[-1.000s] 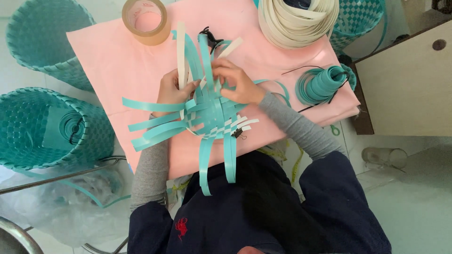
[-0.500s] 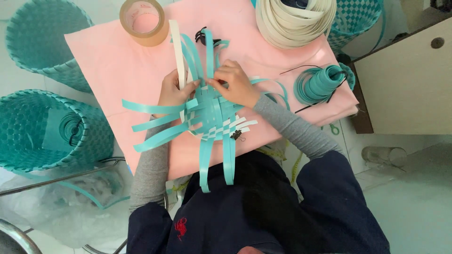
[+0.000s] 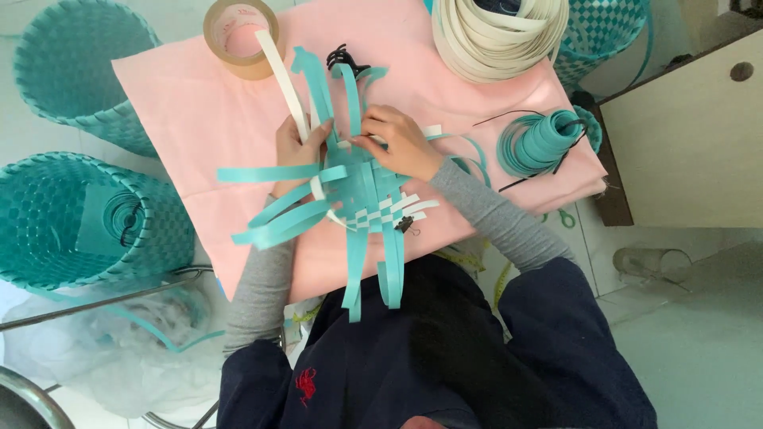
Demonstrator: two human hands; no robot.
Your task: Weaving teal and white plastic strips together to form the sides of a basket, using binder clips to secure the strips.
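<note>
A pink tabletop point(image 3: 199, 111) fills the middle of the view, over a pale tiled floor. On it lies a weave point(image 3: 362, 191) of teal and white strips, its loose ends fanning out to 9, 6 and 12 o'clock.

The left hand point(image 3: 296, 147) sits at the weave's 10 o'clock edge, its grip pressed together on a white strip point(image 3: 280, 75) that rises toward 11 o'clock. The right hand point(image 3: 397, 139) lies at the weave's 1 o'clock edge, fingers bent and pinching a strip end there; the woven patch lies just below both hands, touching them. A black clip point(image 3: 343, 56) holds the teal ends at 12 o'clock, and a smaller clip point(image 3: 405, 225) sits at the weave's 5 o'clock edge.

A tape roll point(image 3: 238, 36) lies on the tabletop at 11 o'clock, touching the white strip's tip. A coil of white strip point(image 3: 501, 36) sits at 1 o'clock, and a teal coil point(image 3: 540, 143) at 3 o'clock, near the right forearm. Two teal baskets point(image 3: 71, 214) stand off the tabletop at 9 and 10 o'clock.
</note>
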